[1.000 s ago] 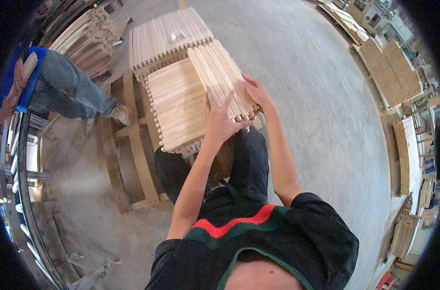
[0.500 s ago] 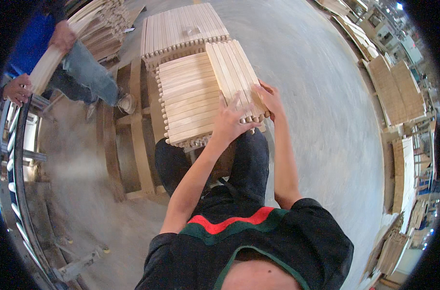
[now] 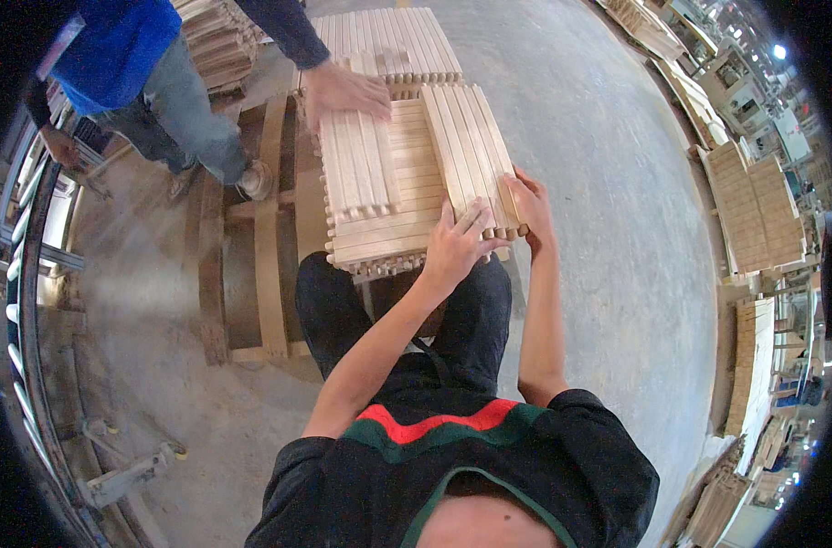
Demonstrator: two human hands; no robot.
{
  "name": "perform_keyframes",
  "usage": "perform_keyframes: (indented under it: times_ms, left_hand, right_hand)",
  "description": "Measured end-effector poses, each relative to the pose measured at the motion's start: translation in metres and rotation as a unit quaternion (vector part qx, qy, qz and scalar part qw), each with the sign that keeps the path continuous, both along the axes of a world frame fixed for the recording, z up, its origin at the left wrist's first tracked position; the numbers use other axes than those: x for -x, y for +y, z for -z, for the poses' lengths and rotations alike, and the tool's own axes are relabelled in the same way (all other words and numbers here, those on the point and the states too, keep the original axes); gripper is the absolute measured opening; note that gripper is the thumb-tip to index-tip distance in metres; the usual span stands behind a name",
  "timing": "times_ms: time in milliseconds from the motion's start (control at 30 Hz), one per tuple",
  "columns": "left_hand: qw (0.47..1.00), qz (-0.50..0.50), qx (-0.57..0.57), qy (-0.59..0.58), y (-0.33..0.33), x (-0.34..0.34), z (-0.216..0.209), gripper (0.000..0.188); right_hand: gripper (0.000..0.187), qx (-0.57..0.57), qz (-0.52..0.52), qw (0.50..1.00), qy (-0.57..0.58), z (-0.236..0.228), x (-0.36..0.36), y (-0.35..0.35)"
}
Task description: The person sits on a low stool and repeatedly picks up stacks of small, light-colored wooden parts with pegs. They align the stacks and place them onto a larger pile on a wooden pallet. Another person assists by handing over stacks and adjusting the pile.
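A row of pale wooden slats (image 3: 468,151) lies lengthwise on top of a stack of crosswise slats (image 3: 361,245) in front of my knees. My left hand (image 3: 458,245) rests at the near left corner of this row, its fingers spread over the top and near ends. My right hand (image 3: 533,208) closes on the row's right edge near the same end. To the left, another bunch of slats (image 3: 359,169) lies lengthwise on the stack, slightly blurred. A co-worker's hand (image 3: 343,91) is over its far end.
Another slat stack (image 3: 393,36) stands just beyond. A wooden pallet (image 3: 271,301) extends to the left, where the co-worker (image 3: 128,64) in blue stands. A roller conveyor (image 3: 32,274) runs along the far left. Wood piles (image 3: 754,205) line the right side.
The co-worker has come closer and now has a bunch of slats on the left part of my stack. My hands remain at the near end of the right-hand row.
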State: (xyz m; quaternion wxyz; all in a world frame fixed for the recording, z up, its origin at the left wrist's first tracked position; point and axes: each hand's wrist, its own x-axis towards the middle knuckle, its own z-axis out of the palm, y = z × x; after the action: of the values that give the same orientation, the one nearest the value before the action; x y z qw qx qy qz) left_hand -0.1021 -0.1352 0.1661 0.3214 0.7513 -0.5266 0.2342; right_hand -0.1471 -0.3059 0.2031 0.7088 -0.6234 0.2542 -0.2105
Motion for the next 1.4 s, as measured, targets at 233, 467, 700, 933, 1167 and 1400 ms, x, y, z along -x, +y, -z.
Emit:
perform_keyframes:
  times_ms: [233,467,700,933,1167,1400]
  left_hand:
    - [0.997,-0.033,0.071,0.004,0.002,0.005,0.000,0.062]
    - [0.993,-0.104,0.053,0.034,0.044,0.019,-0.050,0.096]
    - [0.969,-0.205,-0.071,0.121,0.147,-0.049,-0.032,0.115]
    - [0.975,-0.159,-0.047,0.149,0.141,-0.056,-0.031,0.120]
    - [0.940,-0.108,0.132,0.296,0.119,-0.133,-0.070,0.092]
    - [0.884,-0.214,-0.239,0.339,0.044,-0.161,-0.090,0.107]
  right_hand:
    - [0.039,-0.009,0.005,1.000,-0.004,-0.011,0.000,0.007]
    - [0.057,0.023,0.010,0.999,-0.022,0.015,0.008,-0.012]
    - [0.067,0.009,0.075,0.996,-0.036,0.021,0.035,0.006]
    - [0.068,-0.067,0.084,0.988,-0.109,0.032,0.023,0.013]
    - [0.066,0.026,0.018,0.991,-0.131,0.015,0.019,-0.018]
    - [0.062,0.116,-0.051,0.991,-0.032,0.010,-0.003,-0.016]
